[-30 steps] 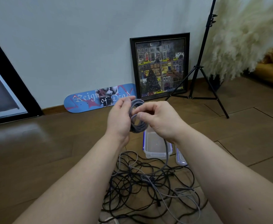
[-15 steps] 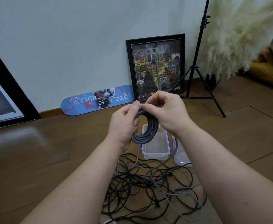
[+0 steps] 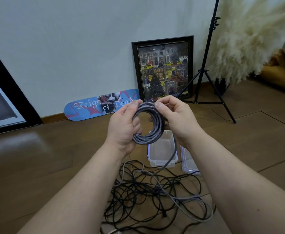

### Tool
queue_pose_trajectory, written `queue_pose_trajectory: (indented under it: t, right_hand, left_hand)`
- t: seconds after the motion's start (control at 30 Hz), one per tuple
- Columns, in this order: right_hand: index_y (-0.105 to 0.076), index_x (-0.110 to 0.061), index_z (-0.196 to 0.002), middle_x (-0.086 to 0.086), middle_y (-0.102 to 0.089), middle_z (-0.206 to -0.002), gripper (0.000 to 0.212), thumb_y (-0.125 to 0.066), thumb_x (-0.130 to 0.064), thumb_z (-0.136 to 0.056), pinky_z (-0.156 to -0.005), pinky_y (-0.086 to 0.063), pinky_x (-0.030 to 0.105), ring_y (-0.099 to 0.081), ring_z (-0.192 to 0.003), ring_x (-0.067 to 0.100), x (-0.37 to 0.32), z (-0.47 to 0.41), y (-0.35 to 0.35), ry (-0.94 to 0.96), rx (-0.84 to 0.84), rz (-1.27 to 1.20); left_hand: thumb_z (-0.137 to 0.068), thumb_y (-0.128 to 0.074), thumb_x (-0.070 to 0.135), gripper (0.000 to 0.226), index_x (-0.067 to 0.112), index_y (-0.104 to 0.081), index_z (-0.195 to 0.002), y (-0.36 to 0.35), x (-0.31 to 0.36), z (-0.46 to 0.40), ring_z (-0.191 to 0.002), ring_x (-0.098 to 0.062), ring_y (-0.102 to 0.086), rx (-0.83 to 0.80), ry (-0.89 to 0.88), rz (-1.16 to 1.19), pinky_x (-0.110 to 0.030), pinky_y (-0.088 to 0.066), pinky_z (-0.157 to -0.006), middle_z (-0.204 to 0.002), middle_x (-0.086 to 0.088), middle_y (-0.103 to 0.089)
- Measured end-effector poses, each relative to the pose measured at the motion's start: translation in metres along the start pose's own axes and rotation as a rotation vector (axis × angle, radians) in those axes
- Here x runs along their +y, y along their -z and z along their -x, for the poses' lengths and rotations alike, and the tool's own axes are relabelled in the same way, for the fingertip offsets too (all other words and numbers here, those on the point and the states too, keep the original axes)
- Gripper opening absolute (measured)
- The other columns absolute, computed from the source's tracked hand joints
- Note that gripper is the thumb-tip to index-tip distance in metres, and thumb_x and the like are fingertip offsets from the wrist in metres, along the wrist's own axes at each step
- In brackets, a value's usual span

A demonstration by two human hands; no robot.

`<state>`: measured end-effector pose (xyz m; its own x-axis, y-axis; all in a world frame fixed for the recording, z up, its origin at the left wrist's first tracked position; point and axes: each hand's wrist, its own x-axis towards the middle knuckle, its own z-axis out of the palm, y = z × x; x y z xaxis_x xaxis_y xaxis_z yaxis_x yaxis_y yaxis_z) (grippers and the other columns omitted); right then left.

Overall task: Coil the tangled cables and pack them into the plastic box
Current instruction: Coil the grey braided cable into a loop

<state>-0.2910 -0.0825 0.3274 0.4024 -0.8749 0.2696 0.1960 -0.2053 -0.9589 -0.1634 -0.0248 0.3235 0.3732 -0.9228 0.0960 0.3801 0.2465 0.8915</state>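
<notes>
Head view: your left hand [image 3: 124, 128] and right hand [image 3: 175, 119] both grip the grey braided coil [image 3: 147, 123], raised above the open plastic box [image 3: 162, 159]; its tail drops into the tangled cables [image 3: 148, 196] nearer you, lid [image 3: 188, 163] just right.

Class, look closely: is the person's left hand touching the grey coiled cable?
Touching. The head view shows the left hand with fingers curled round the grey coiled cable.

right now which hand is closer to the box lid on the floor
Right. The right hand grips the grey cable coil almost above the lid; the left hand grips the coil's far side, beyond the plastic box.
</notes>
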Motion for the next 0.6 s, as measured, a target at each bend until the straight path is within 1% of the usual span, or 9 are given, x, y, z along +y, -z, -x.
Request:
queue_pose_trajectory:
  t: [0.07,0.13,0.23,0.27,0.33,0.4,0.47,0.5,0.6]
  right_hand:
    - [-0.059,-0.011,-0.083,0.008,-0.063,-0.07,0.016,-0.054,-0.008,-0.097,-0.052,-0.05,0.031,-0.062,-0.056,0.017,0.001,0.0,0.0,-0.049,0.035,-0.058]
    - [-0.058,-0.011,-0.079,0.004,-0.058,-0.064,0.019,-0.053,-0.007,-0.097,-0.049,-0.047,0.029,-0.055,-0.05,0.013,0.004,-0.001,0.003,-0.087,0.065,-0.079]
    - [-0.059,-0.011,-0.081,0.006,-0.055,-0.069,0.021,-0.05,-0.015,-0.1,-0.05,-0.046,0.026,-0.052,-0.055,0.013,0.004,-0.002,0.004,-0.073,0.081,-0.023]
    - [-0.059,-0.01,-0.082,0.007,-0.053,-0.07,0.024,-0.048,-0.019,-0.101,-0.051,-0.045,0.026,-0.051,-0.056,0.013,0.003,-0.003,0.003,-0.059,0.089,0.027]
    - [-0.059,-0.008,-0.081,0.003,-0.053,-0.067,0.028,-0.049,-0.024,-0.101,-0.051,-0.04,0.024,-0.047,-0.053,0.009,0.003,-0.003,0.003,-0.013,0.091,0.146]
    - [-0.06,-0.001,-0.079,0.003,-0.051,-0.064,0.032,-0.055,-0.026,-0.098,-0.057,-0.036,0.027,-0.043,-0.055,0.008,0.005,-0.004,0.005,0.027,0.093,0.227]
    - [-0.059,0.007,-0.079,0.011,-0.05,-0.068,0.038,-0.059,-0.027,-0.095,-0.063,-0.037,0.031,-0.041,-0.062,0.015,0.008,-0.006,0.005,0.038,0.133,0.234]
    - [-0.057,0.008,-0.077,0.013,-0.05,-0.07,0.039,-0.06,-0.027,-0.095,-0.065,-0.038,0.032,-0.041,-0.064,0.017,0.009,-0.008,0.003,0.04,0.165,0.223]
    - [-0.057,-0.002,-0.069,0.008,-0.046,-0.062,0.035,-0.063,-0.027,-0.094,-0.06,-0.035,0.03,-0.038,-0.06,0.017,0.016,-0.011,-0.003,-0.021,0.222,0.182]
  left_hand:
    - [-0.101,-0.047,0.025,0.022,0.015,-0.065,-0.091,-0.003,0.002,0.001,-0.034,-0.004,-0.019,-0.009,-0.001,0.028,-0.022,-0.013,-0.044,-0.042,0.007,-0.025]
    - [-0.1,-0.049,0.026,0.022,0.015,-0.065,-0.09,-0.005,0.004,0.003,-0.033,-0.004,-0.019,-0.015,-0.011,0.039,-0.02,-0.015,-0.041,-0.041,0.008,-0.025]
    - [-0.099,-0.053,0.025,0.02,0.015,-0.065,-0.086,-0.005,0.006,0.001,-0.033,-0.004,-0.019,0.035,-0.021,0.032,-0.018,-0.017,-0.038,-0.041,0.008,-0.025]
    - [-0.099,-0.055,0.024,0.02,0.015,-0.065,-0.084,-0.004,0.007,-0.001,-0.033,-0.004,-0.019,0.062,-0.026,0.029,-0.018,-0.017,-0.036,-0.041,0.008,-0.025]
    - [-0.097,-0.057,0.022,0.02,0.016,-0.064,-0.08,-0.003,0.007,-0.002,-0.033,-0.004,-0.018,0.106,-0.036,0.027,-0.018,-0.017,-0.035,-0.041,0.008,-0.025]
    - [-0.097,-0.058,0.022,0.019,0.015,-0.063,-0.08,-0.003,0.006,-0.003,-0.033,-0.005,-0.018,0.125,-0.037,0.026,-0.019,-0.015,-0.036,-0.041,0.008,-0.025]
    - [-0.097,-0.058,0.021,0.018,0.015,-0.065,-0.082,-0.004,0.006,-0.002,-0.033,-0.005,-0.018,0.129,-0.031,0.026,-0.019,-0.015,-0.037,-0.042,0.008,-0.025]
    - [-0.097,-0.057,0.021,0.017,0.014,-0.065,-0.083,-0.005,0.006,-0.002,-0.034,-0.005,-0.017,0.128,-0.029,0.03,-0.019,-0.015,-0.037,-0.042,0.008,-0.024]
    - [-0.097,-0.055,0.018,0.017,0.012,-0.065,-0.084,-0.005,0.006,-0.001,-0.033,-0.004,-0.016,0.133,-0.028,0.041,-0.018,-0.015,-0.036,-0.041,0.008,-0.024]
